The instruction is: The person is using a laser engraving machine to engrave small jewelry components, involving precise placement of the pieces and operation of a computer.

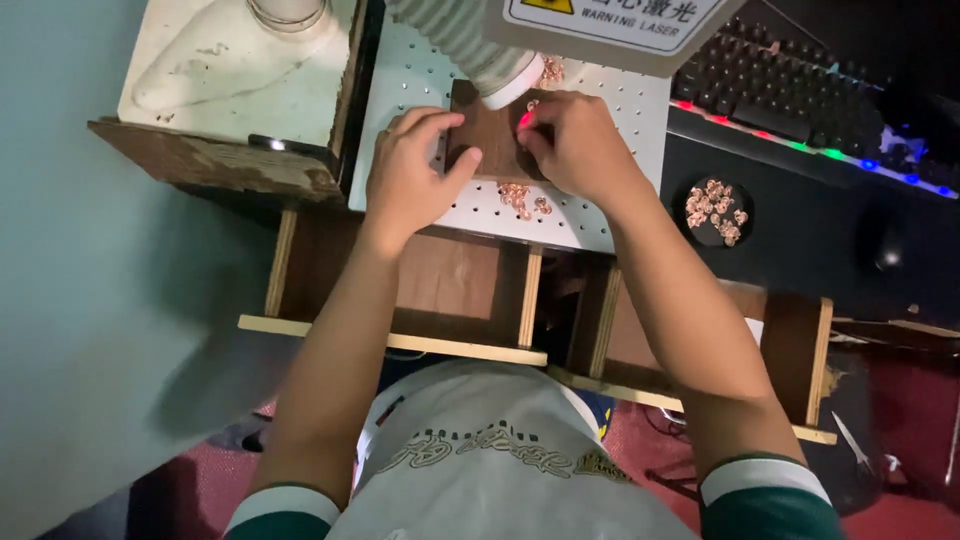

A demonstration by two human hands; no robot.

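left hand (pixel 410 170) rests on the dark wooden block (pixel 485 140), fingers curled at its left edge; right hand (pixel 575 145) pinches a small piece at the block's right side. block lies on the perforated white plate (pixel 590 215), copper rings (pixel 522 198) just beside it.

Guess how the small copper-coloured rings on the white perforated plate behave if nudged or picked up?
The copper-coloured rings look tiny and probably light, so a nudge would likely scatter them across the perforated plate. Being round, they may roll. Pinching one probably needs fingertips, as the right hand does on the dark block.
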